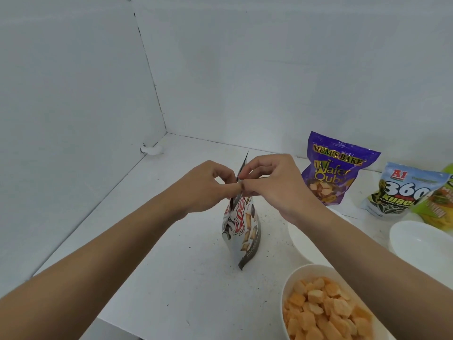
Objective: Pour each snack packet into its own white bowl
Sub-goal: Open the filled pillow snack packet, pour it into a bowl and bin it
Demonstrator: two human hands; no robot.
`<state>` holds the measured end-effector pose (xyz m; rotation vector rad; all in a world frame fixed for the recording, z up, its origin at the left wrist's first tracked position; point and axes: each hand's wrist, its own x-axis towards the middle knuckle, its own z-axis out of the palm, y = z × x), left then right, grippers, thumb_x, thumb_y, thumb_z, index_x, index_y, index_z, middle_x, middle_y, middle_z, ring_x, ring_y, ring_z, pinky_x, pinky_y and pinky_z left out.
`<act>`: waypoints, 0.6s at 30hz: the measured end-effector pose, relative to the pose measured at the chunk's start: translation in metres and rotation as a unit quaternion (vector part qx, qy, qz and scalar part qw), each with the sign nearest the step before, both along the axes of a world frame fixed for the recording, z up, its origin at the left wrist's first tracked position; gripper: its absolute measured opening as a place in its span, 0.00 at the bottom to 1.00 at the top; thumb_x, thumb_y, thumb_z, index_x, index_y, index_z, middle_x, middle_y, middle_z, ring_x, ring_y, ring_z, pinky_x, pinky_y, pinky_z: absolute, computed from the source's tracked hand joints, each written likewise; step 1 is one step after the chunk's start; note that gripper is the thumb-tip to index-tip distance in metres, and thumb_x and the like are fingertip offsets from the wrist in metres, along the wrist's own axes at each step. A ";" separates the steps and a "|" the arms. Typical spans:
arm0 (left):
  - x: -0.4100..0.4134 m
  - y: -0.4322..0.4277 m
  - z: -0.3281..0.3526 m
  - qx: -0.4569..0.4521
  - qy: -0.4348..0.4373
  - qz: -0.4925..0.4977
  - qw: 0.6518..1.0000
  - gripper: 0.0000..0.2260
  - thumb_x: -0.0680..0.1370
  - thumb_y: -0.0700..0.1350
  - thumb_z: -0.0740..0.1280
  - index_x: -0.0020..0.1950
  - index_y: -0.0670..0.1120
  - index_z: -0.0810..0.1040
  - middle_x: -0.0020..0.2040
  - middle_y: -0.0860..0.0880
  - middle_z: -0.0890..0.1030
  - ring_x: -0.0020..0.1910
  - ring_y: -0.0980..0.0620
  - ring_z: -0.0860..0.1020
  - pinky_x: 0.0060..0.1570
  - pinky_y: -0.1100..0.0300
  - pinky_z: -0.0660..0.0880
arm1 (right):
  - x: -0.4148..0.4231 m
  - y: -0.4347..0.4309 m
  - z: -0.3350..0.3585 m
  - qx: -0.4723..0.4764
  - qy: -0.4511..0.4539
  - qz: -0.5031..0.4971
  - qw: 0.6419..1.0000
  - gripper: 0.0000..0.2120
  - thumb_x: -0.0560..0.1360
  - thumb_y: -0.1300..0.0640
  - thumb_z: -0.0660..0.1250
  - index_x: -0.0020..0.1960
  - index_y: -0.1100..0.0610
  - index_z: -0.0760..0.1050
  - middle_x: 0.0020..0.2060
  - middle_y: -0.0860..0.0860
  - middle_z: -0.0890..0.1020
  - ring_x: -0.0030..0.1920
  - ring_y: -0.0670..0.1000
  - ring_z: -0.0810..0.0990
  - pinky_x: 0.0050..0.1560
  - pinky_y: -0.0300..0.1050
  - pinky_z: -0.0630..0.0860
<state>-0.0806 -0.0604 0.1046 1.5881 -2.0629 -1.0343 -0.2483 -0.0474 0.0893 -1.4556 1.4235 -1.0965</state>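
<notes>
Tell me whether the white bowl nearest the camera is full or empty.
Full: the near bowl is heaped with orange snack pieces up to about its rim.

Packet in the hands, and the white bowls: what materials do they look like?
Packet: thin printed plastic or foil-laminate film, glossy. It creases and folds where the left hand and right hand pinch its top. Filled bowl and empty bowl: smooth, opaque white, faintly shiny, with thick rounded rims. Ceramic or melamine, can't tell which.
</notes>
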 end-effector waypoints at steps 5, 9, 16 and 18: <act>0.016 -0.004 0.000 -0.112 -0.047 0.024 0.992 0.09 0.76 0.48 0.69 0.38 0.47 0.78 0.45 0.53 0.79 0.47 0.50 0.80 0.48 0.52 0.76 | -0.013 0.004 0.009 -0.012 0.024 -0.016 1.000 0.10 0.66 0.72 0.73 0.39 0.57 0.84 0.28 0.52 0.83 0.31 0.51 0.84 0.45 0.56 0.85; 0.034 -0.012 -0.002 -0.110 -0.070 0.046 0.990 0.09 0.75 0.48 0.68 0.36 0.47 0.77 0.42 0.53 0.82 0.40 0.53 0.81 0.42 0.51 0.77 | -0.023 0.003 0.015 -0.029 0.078 0.001 0.997 0.10 0.69 0.68 0.72 0.38 0.54 0.86 0.31 0.51 0.84 0.37 0.55 0.86 0.47 0.54 0.85; 0.021 -0.009 -0.006 -0.152 -0.036 0.018 0.988 0.05 0.78 0.47 0.67 0.42 0.51 0.74 0.37 0.52 0.85 0.34 0.55 0.84 0.25 0.66 0.70 | -0.014 -0.002 0.001 -0.095 0.245 0.023 0.965 0.07 0.76 0.58 0.69 0.49 0.51 0.86 0.41 0.43 0.80 0.40 0.42 0.78 0.38 0.26 0.69; 0.020 -0.009 -0.006 -0.158 -0.025 0.006 0.987 0.04 0.79 0.46 0.67 0.48 0.54 0.73 0.38 0.54 0.84 0.34 0.53 0.84 0.24 0.67 0.70 | -0.014 -0.004 -0.005 -0.137 0.270 0.044 0.952 0.08 0.78 0.56 0.68 0.52 0.51 0.85 0.45 0.45 0.79 0.46 0.44 0.78 0.46 0.34 0.73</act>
